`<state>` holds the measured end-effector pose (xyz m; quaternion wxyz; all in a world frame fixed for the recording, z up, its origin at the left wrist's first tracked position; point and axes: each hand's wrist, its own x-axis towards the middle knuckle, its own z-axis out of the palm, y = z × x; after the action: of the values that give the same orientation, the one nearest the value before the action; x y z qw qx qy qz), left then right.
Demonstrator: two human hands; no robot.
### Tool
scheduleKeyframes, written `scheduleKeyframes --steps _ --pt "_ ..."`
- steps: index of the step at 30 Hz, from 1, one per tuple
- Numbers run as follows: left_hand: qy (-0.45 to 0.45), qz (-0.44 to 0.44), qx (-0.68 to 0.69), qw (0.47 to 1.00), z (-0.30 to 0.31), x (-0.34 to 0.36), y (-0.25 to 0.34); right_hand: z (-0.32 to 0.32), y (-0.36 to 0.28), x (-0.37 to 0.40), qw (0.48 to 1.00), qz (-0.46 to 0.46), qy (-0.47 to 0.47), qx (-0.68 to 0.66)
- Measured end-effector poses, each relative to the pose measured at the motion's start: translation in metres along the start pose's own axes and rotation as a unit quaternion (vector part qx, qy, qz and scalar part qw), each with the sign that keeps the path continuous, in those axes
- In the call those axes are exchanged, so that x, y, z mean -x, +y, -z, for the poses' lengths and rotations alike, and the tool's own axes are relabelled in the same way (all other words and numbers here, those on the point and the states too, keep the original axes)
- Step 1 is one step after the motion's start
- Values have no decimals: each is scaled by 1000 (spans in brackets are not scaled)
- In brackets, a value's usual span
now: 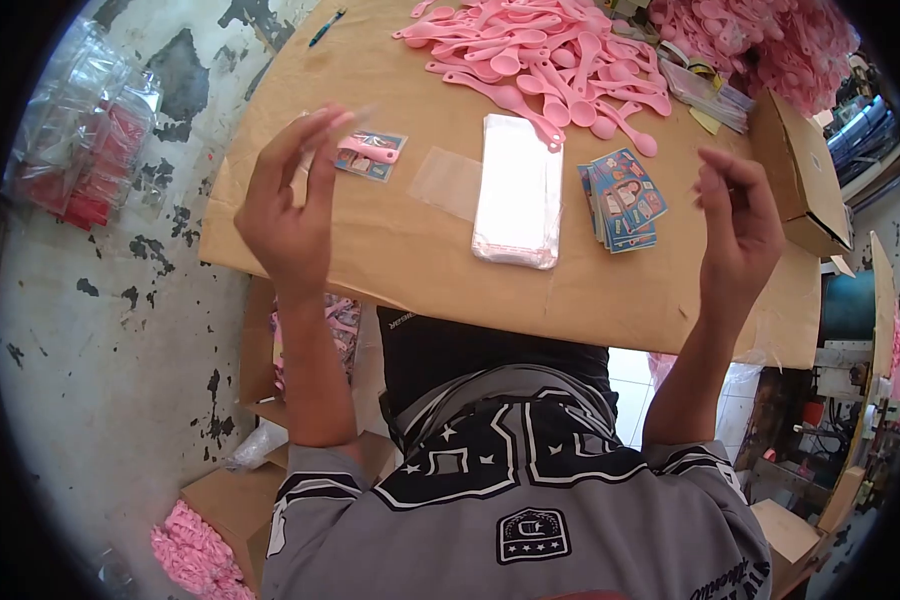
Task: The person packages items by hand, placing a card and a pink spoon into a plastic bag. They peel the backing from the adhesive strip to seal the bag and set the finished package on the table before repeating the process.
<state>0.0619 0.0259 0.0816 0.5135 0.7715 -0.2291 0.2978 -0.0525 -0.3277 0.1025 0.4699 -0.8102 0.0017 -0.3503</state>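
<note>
My left hand point(295, 195) is raised over the left part of the table, thumb and fingers pinching a thin, pale see-through strip point(366, 116). Just beyond it lies a small clear packet with a printed card and a pink spoon point(370, 152). My right hand point(738, 225) hovers at the right, its fingers loosely curled and apart, with nothing visible in them. Nearest to it is a stack of blue printed cards point(625, 200). Between the hands rest a stack of clear plastic bags point(516, 195) and a single clear bag point(446, 183).
A heap of pink spoons point(560, 70) covers the far side of the brown-covered table point(390, 260). A pen point(327, 28) lies at the far left. An open cardboard box point(798, 175) stands at the right edge. Plastic-wrapped packs point(90, 130) are on the left, off the table.
</note>
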Motion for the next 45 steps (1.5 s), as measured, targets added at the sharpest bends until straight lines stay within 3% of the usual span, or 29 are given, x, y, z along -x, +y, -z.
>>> scheduleKeyframes --steps 3,5,8,10,14,17,20,23,26,30,35,41,45 --pt "-50 -28 -102 993 -1 -2 -13 15 11 -8 938 72 -20 339" --pt "-66 11 -82 994 -11 14 -19 14 22 -2 944 -16 -40 326" --pt "-211 246 -113 939 -37 32 1 9 26 4 947 -131 -97 276" --pt "-209 205 -176 940 -59 44 7 -2 22 4 929 -230 -141 253" --pt "-189 140 -226 945 -76 51 -1 -6 45 12 958 -228 -102 139" --pt "-165 102 -172 966 -81 56 -13 -1 54 9 962 -231 -91 114" --pt "-170 164 -125 964 -77 52 -8 9 53 4 954 -245 -121 122" --pt "-128 283 -17 950 -65 44 7 9 65 6 988 -86 -8 130" --pt "-77 262 108 956 -56 48 -6 8 58 5 989 -98 85 77" --pt "-73 310 233 919 -50 45 -3 8 50 1 986 -142 45 -77" --pt "-28 322 364 873 -56 47 0 18 60 5 925 -190 24 -328" --pt "19 322 455 830 -62 51 0 -2 14 9 947 -167 -4 -273" --pt "31 328 484 811 -68 46 16 -14 -1 16 963 -146 -78 -213"
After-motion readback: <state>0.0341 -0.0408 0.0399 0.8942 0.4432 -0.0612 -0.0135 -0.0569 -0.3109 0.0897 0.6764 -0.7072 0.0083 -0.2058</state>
